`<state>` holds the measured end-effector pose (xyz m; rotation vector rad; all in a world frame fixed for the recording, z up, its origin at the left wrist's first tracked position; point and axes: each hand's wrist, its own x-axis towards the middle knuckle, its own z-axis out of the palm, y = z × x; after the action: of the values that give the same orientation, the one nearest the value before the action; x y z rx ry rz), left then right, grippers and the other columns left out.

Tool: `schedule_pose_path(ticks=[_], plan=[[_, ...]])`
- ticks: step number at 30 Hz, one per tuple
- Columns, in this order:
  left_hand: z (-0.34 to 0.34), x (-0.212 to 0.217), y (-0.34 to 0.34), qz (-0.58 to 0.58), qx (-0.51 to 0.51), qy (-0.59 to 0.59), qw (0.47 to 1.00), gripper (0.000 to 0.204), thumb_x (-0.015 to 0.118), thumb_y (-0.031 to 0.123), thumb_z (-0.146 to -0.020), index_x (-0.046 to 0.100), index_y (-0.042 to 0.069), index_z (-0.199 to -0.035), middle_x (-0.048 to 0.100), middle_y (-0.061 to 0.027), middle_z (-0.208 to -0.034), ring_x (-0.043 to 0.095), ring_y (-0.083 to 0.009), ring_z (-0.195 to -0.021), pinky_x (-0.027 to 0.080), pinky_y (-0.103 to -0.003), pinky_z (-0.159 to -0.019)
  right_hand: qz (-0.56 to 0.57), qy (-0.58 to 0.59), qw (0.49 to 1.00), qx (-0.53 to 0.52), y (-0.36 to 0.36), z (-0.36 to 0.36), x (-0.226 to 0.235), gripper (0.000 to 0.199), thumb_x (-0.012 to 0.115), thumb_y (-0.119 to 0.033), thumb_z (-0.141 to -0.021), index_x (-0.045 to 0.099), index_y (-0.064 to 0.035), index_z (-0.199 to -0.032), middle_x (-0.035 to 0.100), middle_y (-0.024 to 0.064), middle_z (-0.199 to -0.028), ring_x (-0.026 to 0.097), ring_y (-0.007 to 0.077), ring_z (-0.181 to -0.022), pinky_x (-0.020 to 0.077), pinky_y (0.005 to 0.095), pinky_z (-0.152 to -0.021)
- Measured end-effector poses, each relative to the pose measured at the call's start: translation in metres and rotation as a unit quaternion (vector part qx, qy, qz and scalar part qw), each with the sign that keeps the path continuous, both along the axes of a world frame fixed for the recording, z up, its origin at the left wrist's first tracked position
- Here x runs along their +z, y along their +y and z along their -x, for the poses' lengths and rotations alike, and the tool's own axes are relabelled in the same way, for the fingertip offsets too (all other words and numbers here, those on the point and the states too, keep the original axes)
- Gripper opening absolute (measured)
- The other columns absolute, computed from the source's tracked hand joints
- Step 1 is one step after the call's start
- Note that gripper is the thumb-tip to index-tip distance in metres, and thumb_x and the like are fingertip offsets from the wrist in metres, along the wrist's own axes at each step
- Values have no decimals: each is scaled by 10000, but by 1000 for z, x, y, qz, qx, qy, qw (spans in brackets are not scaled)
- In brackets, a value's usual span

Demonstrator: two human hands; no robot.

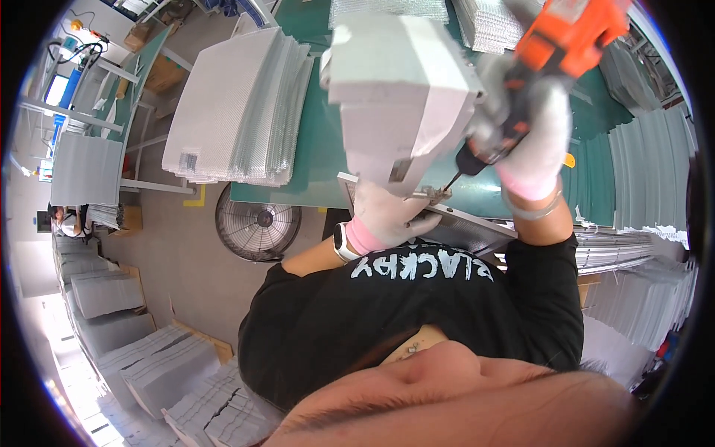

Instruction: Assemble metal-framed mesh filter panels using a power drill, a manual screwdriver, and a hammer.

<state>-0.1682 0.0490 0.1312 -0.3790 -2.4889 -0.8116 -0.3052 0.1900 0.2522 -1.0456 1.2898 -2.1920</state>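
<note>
White-gloved fingers of the left hand (387,216) clamp the corner of a flat grey metal frame (447,220) at the near edge of the green desk (316,160). Right hand (532,141) clenches an orange power screwdriver (555,45), its bit touching that corner: the fastening looks mid-way, the screw not yet seated. Beyond, a pale grey folded box (402,82) stands. Left, a stack of silvery mesh sheets (238,108) carries a small dark label near its corner.
</note>
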Motion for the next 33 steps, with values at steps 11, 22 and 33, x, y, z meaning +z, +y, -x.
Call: schedule_pose_path(ticks=[11, 22, 33], plan=[[1, -20, 8, 24, -56, 44, 997, 372, 812, 316, -781, 722, 206, -1125, 463, 8, -706, 494, -141, -599, 385, -307, -523, 89, -15, 996, 21, -6, -2, -25, 668, 676, -489, -922, 421, 14, -1280, 518, 52, -647, 495, 119, -464, 395, 236, -436], [-6, -78, -5, -135, -214, -203, 946, 374, 604, 328, -976, 479, 174, -1293, 435, -34, -1129, 455, -198, -1007, 397, -388, -841, 123, -66, 982, 126, -8, -4, -33, 777, 758, -537, -835, 432, 35, -1249, 555, 63, -627, 482, 98, -440, 347, 211, -377], [10, 4, -18, 83, -22, 100, 991, 285, 840, 280, -642, 650, 135, -798, 538, 6, -644, 562, -216, -596, 406, -382, -578, 140, -64, 952, -264, -4, 28, 84, 301, 601, -345, -1006, 586, -109, -1192, 601, 23, -795, 555, 88, -593, 436, 200, -508]])
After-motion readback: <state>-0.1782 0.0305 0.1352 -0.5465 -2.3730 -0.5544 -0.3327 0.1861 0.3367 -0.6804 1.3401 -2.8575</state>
